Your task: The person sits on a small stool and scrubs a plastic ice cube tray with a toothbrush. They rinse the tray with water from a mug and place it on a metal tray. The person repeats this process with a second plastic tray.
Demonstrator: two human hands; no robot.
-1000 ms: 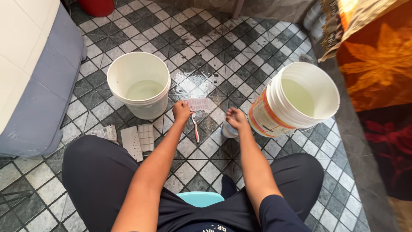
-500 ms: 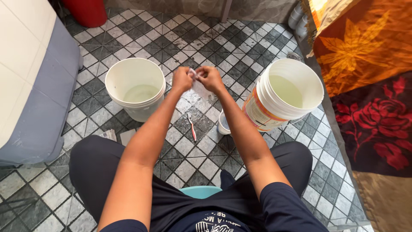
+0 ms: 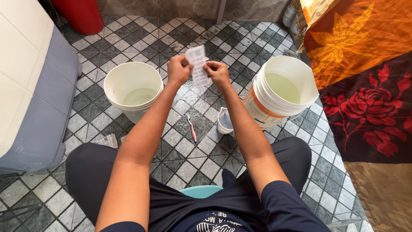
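Translucent plastic: a small gridded tray, pale and see-through, held upright above the wet floor, between the two buckets and higher than both.
Left hand: fingers curled and pressed together, pinching the tray's left edge.
Right hand: fingers bent, thumb and fingertips pinching the tray's right edge; both hands meet at the tray's lower half.
Left bucket: white, round, standing on the floor to the left of the hands, with a shallow layer of pale liquid at its bottom.
Right bucket: white with an orange label on its side, standing to the right of the hands, holding pale greenish liquid well up its wall.
Toothbrush: pink and white, lying flat on the tiles below the hands, between the forearms.
Cup: small, white, standing on the floor just beside the right bucket's base, partly behind the right forearm.
Floor: grey and white diamond-pattern tiles, wet and shiny under the tray.
Stool: light blue edge showing between the person's knees.
Cloth: orange leaf print and dark red rose print, hanging at the right edge.
Appliance: white and grey casing at the left edge.
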